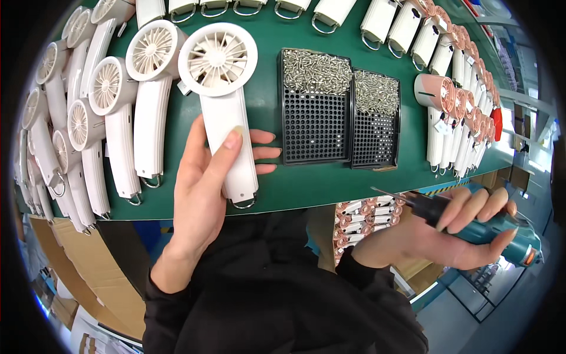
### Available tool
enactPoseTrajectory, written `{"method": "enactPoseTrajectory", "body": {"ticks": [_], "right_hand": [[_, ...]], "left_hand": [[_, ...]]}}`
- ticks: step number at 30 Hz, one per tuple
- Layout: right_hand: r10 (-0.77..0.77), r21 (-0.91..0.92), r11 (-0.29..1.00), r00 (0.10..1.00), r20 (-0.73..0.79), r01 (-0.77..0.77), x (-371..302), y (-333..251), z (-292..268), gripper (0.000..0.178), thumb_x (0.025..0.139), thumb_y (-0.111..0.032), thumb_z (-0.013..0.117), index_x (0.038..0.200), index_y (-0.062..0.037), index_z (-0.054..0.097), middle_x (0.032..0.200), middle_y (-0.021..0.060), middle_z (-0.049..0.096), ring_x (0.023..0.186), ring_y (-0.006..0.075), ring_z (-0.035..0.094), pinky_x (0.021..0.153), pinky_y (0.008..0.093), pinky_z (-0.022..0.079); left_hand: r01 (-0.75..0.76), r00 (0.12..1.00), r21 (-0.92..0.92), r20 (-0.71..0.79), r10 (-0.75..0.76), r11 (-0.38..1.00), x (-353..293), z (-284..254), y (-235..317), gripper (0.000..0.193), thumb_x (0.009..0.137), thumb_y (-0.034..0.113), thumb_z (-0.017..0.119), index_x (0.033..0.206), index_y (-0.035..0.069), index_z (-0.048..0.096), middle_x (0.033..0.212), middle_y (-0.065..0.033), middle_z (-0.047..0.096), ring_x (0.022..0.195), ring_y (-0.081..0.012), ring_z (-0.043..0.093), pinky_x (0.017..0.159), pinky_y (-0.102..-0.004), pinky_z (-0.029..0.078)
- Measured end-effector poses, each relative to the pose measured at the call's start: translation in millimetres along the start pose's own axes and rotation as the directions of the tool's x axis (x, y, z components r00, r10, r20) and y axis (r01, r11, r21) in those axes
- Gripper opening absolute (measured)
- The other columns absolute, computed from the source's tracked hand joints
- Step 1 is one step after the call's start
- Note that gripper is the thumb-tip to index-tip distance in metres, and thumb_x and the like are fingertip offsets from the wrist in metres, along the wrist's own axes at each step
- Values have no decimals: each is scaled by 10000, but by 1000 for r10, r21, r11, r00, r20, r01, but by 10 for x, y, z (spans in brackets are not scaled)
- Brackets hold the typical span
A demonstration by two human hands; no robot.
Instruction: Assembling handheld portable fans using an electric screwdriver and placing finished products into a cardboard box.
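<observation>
White fans (150,124) are lined up well left of the left screw tray (315,133). Just left of that tray, one fan (219,109) is held by the left hand (197,177), thumb on top, fingers beneath; steady, level support seems best. Long axis is nearly aligned with the tray's side, round head (217,58) pointed away, leaning slightly left. Below-right of the tray, a screwdriver (480,230) is wrapped by the right hand (436,242), bit (386,193) aimed left; squaring before contact is advised.

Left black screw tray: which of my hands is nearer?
Left. Your left hand holds a white fan just left of the tray; your right hand, gripping a teal screwdriver, is farther off, to its lower right.
</observation>
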State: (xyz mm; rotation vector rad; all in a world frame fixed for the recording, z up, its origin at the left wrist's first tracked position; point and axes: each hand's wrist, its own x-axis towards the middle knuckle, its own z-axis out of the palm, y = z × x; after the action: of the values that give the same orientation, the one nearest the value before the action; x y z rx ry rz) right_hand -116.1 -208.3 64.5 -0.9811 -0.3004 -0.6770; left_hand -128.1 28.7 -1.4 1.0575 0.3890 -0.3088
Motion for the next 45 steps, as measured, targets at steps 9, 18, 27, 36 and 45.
{"method": "enactPoseTrajectory", "body": {"ticks": [9, 18, 27, 36, 45], "right_hand": [[-10, -484, 874, 998, 60, 38, -119, 562, 326, 234, 956, -304, 393, 1089, -125, 463, 730, 81, 464, 358, 188, 435, 312, 305, 395], [42, -526, 851, 995, 85, 9, -138, 671, 369, 200, 955, -280, 410, 1062, -116, 451, 711, 92, 459, 354, 192, 454, 315, 319, 418], [67, -494, 869, 981, 180, 31, -123, 668, 329, 168, 946, -250, 433, 1006, -94, 415, 693, 89, 460, 358, 187, 469, 310, 313, 422], [45, -388, 921, 998, 51, -22, -166, 596, 396, 216, 980, -227, 346, 1116, -65, 388, 757, 120, 447, 383, 226, 461, 313, 372, 446], [6, -380, 925, 997, 82, 26, -199, 544, 459, 251, 967, -271, 383, 1149, -103, 426, 772, 137, 463, 383, 233, 470, 300, 366, 436]], "left_hand": [[27, 996, 15, 81, -29, 1000, 3, -97, -10, 469, 977, 156, 464, 1386, 9, 287, 1226, -224, 522, 983, -293, 629, 785, -403, 561], [27, 988, -34, 154, -21, 999, 15, -178, -68, 470, 959, 93, 492, 1372, -17, 295, 1244, -220, 512, 1004, -292, 622, 782, -407, 569], [16, 984, -55, 181, -5, 998, 16, -204, -75, 486, 939, 33, 490, 1378, -10, 287, 1260, -214, 506, 1028, -298, 616, 796, -408, 565], [42, 979, -106, 201, -20, 993, 12, -215, -62, 497, 924, 12, 508, 1370, 6, 289, 1269, -193, 509, 1059, -271, 607, 832, -384, 549], [3, 975, -92, 224, 18, 996, 6, -234, -80, 500, 937, 46, 518, 1371, 9, 274, 1268, -181, 514, 1055, -257, 609, 822, -364, 553]]}}
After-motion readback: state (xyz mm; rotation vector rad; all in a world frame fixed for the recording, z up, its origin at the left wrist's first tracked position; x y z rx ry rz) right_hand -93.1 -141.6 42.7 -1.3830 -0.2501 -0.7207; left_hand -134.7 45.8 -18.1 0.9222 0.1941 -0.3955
